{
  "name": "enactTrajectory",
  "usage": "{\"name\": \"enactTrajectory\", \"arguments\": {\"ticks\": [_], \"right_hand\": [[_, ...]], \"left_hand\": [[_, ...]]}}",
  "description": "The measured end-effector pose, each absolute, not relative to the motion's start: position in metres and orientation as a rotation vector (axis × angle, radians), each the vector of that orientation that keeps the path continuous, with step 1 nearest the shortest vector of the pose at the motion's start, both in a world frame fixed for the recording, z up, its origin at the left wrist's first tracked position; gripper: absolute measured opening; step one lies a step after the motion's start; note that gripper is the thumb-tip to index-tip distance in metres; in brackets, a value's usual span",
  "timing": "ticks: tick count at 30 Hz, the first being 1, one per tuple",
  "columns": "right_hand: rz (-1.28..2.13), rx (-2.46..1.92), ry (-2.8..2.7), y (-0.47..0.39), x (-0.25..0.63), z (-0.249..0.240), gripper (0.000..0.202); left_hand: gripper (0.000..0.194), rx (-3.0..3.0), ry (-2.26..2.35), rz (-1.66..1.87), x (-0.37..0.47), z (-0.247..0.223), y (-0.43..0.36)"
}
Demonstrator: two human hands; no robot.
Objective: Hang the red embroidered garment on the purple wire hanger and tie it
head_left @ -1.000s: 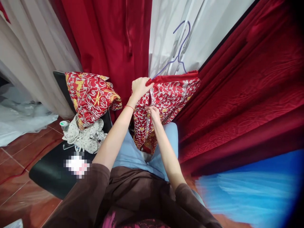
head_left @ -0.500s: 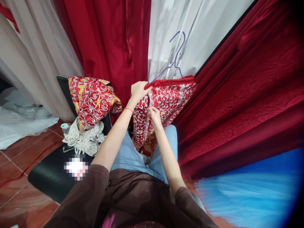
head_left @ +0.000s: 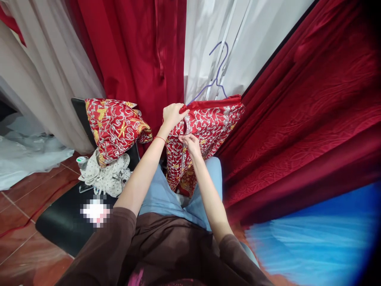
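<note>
The embroidered garment (head_left: 208, 123) already hung on its hanger (head_left: 218, 67); left hand (head_left: 172, 115) gripped the collar, right hand (head_left: 190, 143) just below pinched the front edge, fastening apparently unfinished.

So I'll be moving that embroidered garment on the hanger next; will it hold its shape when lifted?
Probably not: the garment drapes in folds below the left hand, so it looks floppy. The dense embroidery suggests some weight. The thin wire hanger may tilt if the cloth is pulled on one side, as near the right hand.
</note>
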State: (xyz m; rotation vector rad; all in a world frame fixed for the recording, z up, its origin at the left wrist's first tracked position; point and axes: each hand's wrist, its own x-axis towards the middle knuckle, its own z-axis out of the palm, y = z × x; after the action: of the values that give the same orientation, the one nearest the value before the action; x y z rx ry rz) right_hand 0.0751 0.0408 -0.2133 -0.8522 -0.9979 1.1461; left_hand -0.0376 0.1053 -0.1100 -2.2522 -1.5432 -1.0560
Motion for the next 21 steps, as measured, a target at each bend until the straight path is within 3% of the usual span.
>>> {"name": "enactTrajectory", "arguments": {"ticks": [11,21], "right_hand": [[1.104,-0.725,-1.026,0.041,0.075,-0.22,0.013],[1.035,-1.134,-1.067,0.038,0.072,-0.19,0.025]], "left_hand": [[0.037,-2.278,-1.545,-1.114,-0.036,-0.111,0.107],[0.035,-2.269,-1.537,-1.101,-0.036,-0.111,0.105]]}}
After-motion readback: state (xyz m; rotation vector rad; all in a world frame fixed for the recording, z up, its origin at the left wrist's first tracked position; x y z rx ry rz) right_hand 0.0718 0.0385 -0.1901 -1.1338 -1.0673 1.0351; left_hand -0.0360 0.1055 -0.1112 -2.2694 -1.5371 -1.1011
